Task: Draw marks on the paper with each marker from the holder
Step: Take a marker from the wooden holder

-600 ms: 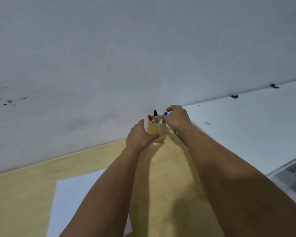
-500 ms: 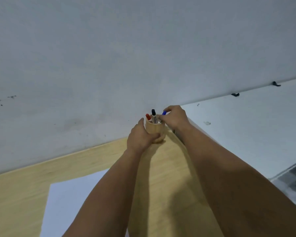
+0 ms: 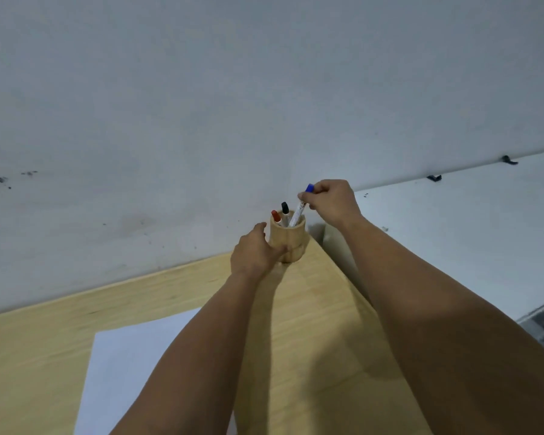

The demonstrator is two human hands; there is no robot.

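A small wooden holder [image 3: 291, 238] stands at the far corner of the wooden table [image 3: 44, 340], against the wall. My left hand [image 3: 255, 254] wraps around the holder's left side and grips it. My right hand [image 3: 332, 200] pinches the upper end of a white marker with a blue cap [image 3: 302, 204], which is tilted and half lifted, its lower end still inside the holder. A red-capped marker [image 3: 275, 216] and a black-capped marker [image 3: 285, 210] stand in the holder. A white sheet of paper [image 3: 129, 365] lies near me on the left, partly under my left forearm.
A grey wall [image 3: 264, 105] rises directly behind the table. To the right of the table's edge lies a lower white surface [image 3: 468, 230] with two small black clips [image 3: 434, 178] along its back.
My right hand has risen and pulled the blue-capped marker partly up out of the holder. My left hand keeps its hold on the holder. The camera view shifted slightly.
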